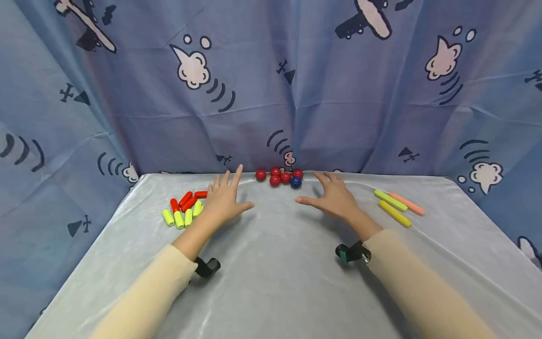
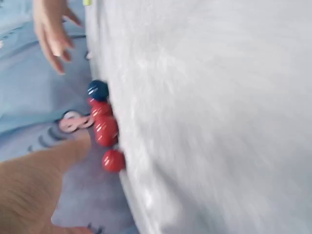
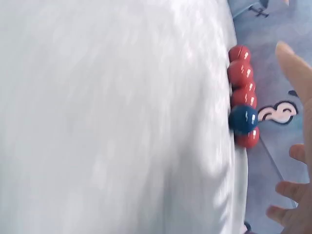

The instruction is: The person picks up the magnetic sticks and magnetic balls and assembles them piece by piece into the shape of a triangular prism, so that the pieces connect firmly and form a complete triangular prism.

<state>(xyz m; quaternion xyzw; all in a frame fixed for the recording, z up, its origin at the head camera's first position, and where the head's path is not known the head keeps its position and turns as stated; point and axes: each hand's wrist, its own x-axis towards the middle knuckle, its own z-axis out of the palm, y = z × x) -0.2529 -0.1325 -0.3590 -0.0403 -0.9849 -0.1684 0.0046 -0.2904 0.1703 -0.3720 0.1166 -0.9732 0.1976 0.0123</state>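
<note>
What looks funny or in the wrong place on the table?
Only the blue ball looks a bit odd: in the head view it sits at the front right of five red balls, the only one of its colour. I see nothing spilled or broken.

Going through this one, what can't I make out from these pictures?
- Head: whether the left hand hides the right end of the nearest red piece.
- Head: the lower part of the rightmost red ball, behind the blue ball.
- Left wrist: what the yellow-green thing is, cut off by the top edge.
- Right wrist: much of the right hand, beyond the right edge.
- Both wrist views: the cloth's surface detail, blurred.
</note>
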